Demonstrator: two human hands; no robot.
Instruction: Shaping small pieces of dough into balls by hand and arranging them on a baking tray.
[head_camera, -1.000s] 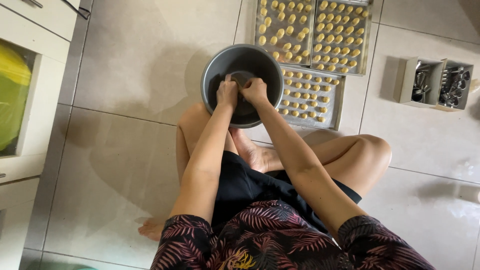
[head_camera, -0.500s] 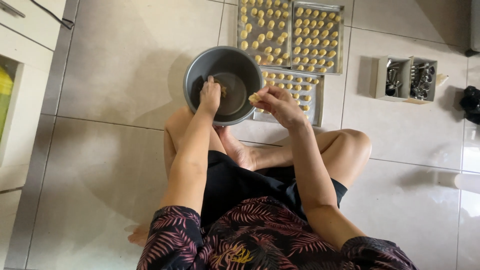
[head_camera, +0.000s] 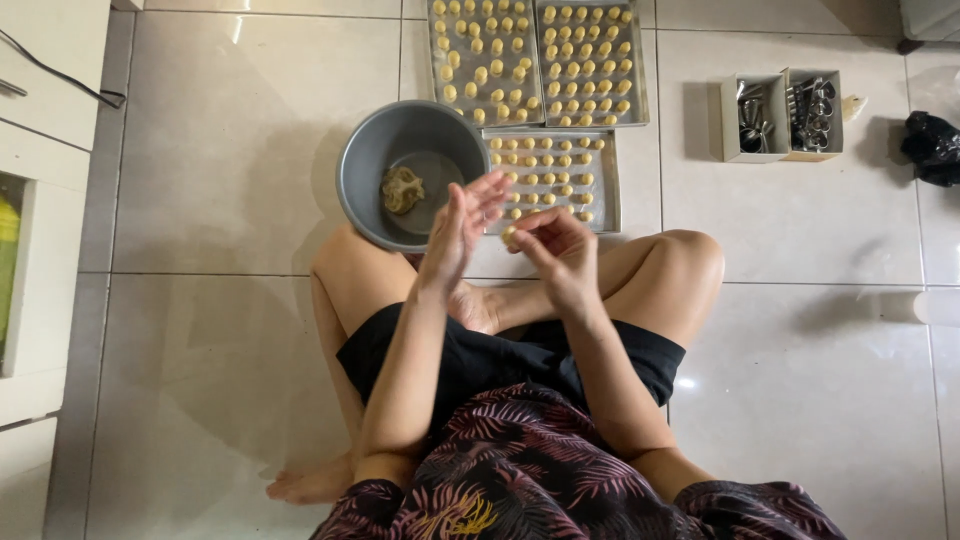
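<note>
A: Head view: what changed around the grey bowl (head_camera: 412, 172)?

B: Both hands have come up out of it; the left hand (head_camera: 455, 232) now hovers over its near rim with fingers spread and flat; the right hand (head_camera: 560, 250), just right of the bowl, pinches a small dough ball (head_camera: 510, 236).

A: And the rest of the dough?

B: A dough lump (head_camera: 402, 189) stays inside the bowl; the nearest baking tray (head_camera: 607, 180), touching the bowl's right side, has free space.
</note>
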